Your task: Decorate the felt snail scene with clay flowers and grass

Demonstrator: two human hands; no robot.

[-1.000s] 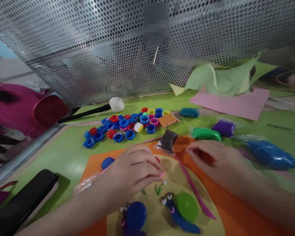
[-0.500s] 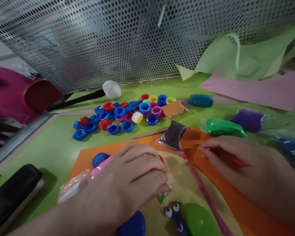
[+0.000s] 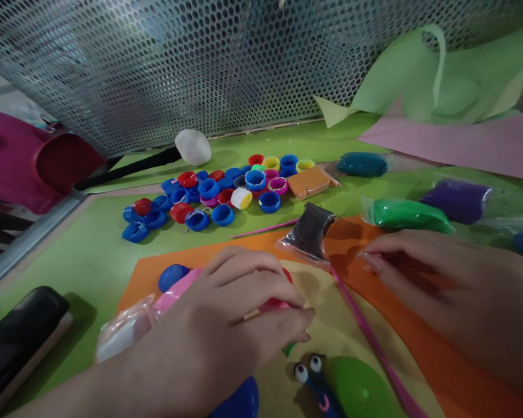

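Note:
My left hand (image 3: 239, 313) is palm down over the beige cut-out (image 3: 318, 290) on an orange sheet (image 3: 131, 278). Its fingers are curled together, and the fingertips hide whatever they hold. Bits of pink and red show under and between those fingers. Just below them lie a small green leaf piece (image 3: 289, 349) and a blue clay snail (image 3: 325, 400) with goggle eyes and a green shell (image 3: 364, 389). Off to the right, my right hand (image 3: 444, 290) pinches thumb against forefinger above the orange sheet; what is between them is too small to tell.
Bottle caps (image 3: 209, 188) lie piled behind the sheet. Bagged black clay (image 3: 311, 229) and a pink stick (image 3: 370, 337) lie between my hands. Bagged green clay (image 3: 412, 215) and purple clay (image 3: 457, 200) are at right, a black case (image 3: 21, 342) at left. Perforated metal (image 3: 200, 69) rises behind.
My left fingertips have shifted slightly right and now cover the small flower above the green leaves. My right hand keeps its pinch in nearly the same place. The view has tilted slightly.

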